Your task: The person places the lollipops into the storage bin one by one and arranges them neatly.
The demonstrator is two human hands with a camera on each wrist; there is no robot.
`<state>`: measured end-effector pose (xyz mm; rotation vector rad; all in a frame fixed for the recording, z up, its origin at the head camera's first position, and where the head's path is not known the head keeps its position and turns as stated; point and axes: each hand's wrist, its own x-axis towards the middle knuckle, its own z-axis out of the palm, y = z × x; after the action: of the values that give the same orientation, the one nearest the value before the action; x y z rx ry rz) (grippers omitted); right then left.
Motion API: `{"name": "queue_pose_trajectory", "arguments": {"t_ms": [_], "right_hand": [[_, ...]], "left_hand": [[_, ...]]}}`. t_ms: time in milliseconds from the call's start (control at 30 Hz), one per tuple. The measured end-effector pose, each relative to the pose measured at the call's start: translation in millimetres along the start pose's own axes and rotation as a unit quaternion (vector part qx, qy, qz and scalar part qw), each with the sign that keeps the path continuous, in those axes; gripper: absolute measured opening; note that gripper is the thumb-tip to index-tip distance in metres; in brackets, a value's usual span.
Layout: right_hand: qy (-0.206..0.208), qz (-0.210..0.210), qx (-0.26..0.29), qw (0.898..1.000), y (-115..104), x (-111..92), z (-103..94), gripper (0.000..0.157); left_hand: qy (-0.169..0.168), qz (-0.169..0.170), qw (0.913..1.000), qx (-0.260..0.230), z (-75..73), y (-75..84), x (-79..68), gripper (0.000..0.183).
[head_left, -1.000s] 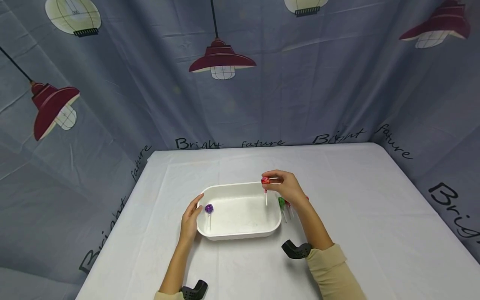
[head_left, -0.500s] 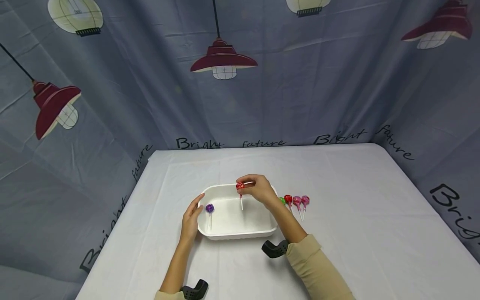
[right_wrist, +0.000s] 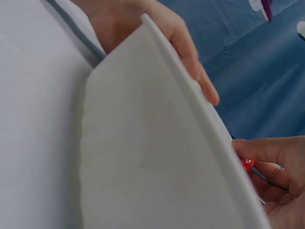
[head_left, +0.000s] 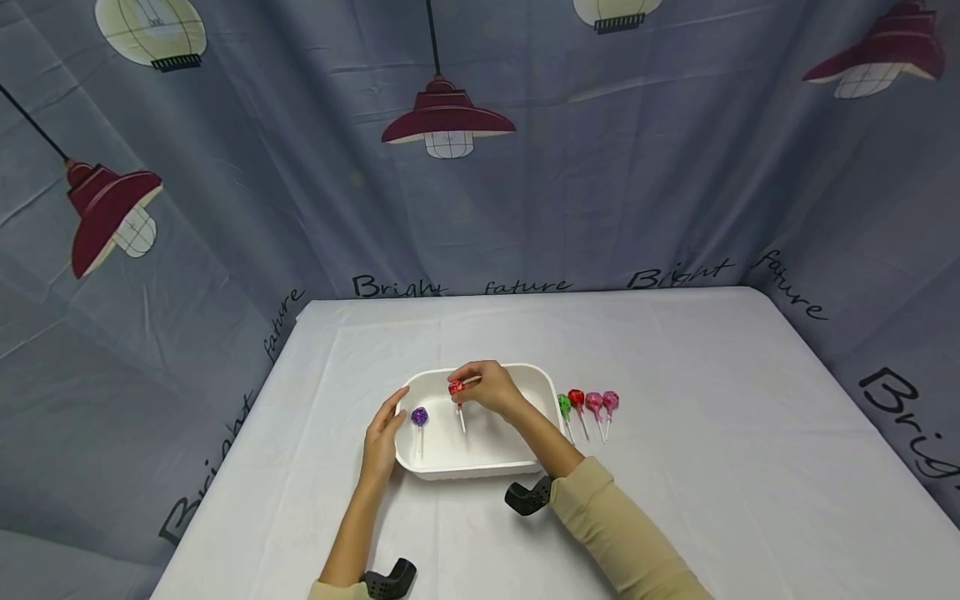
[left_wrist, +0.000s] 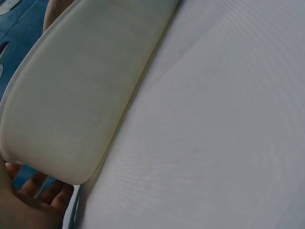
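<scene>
A white rectangular tray [head_left: 480, 468] sits on the table. My left hand [head_left: 381, 437] holds its left end, with thumb and forefinger over the rim; in the left wrist view the other fingers [left_wrist: 59, 195] lie against the outer wall. Over the inside of the tray, left of its middle, my right hand [head_left: 486, 390] pinches a red lollipop [head_left: 456, 387] by its wrapped head, its white stick [head_left: 462, 421] pointing down. Inside the tray near the left end lies a purple lollipop [head_left: 419, 417]. In the right wrist view, the tray's wall hides most of the red lollipop [right_wrist: 247, 164].
Right of the tray, several lollipops lie in a row: a green one [head_left: 565, 404], a red one [head_left: 576, 398] and pink ones [head_left: 593, 402]. A white cloth covers the table [head_left: 675, 375]. A grey-blue printed curtain [head_left: 585, 192] stands behind and at the sides.
My right hand has carried the red lollipop leftward over the tray and lowered it. The lollipop row on the right has come into full view. The left hand has stayed on the tray.
</scene>
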<state>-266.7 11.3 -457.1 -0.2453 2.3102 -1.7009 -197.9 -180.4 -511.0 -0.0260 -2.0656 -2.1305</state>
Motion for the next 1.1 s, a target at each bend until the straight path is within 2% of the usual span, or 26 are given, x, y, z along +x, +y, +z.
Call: {"name": "queue_pose_trajectory", "arguments": {"t_ms": [200, 333, 600, 833, 967, 1100], "right_hand": [[-0.014, 0.007, -0.004, 1.000, 9, 2, 14.5, 0.028], [-0.017, -0.004, -0.005, 1.000, 10, 2, 20.3, 0.028], [-0.036, -0.007, -0.044, 0.998, 14, 5, 26.7, 0.025], [-0.043, 0.001, -0.047, 0.998, 16, 7, 29.9, 0.027], [-0.038, 0.010, -0.057, 0.998, 18, 7, 30.6, 0.027], [-0.036, 0.011, -0.044, 0.998, 18, 5, 30.4, 0.027]], "left_hand": [[-0.005, -0.002, 1.0000, 0.003, 3.3, 15.0, -4.4, 0.038], [-0.004, -0.002, 0.9999, 0.012, 5.4, 23.7, -7.6, 0.038], [-0.007, -0.004, 0.9999, 0.006, 5.1, 25.7, -8.5, 0.038], [-0.015, -0.004, 0.9999, 0.004, 3.1, 22.4, -7.0, 0.039], [-0.016, -0.002, 0.9998, -0.010, 0.5, 12.3, -3.8, 0.039], [-0.011, -0.006, 0.9999, -0.003, -1.3, 1.2, -0.4, 0.038]]}}
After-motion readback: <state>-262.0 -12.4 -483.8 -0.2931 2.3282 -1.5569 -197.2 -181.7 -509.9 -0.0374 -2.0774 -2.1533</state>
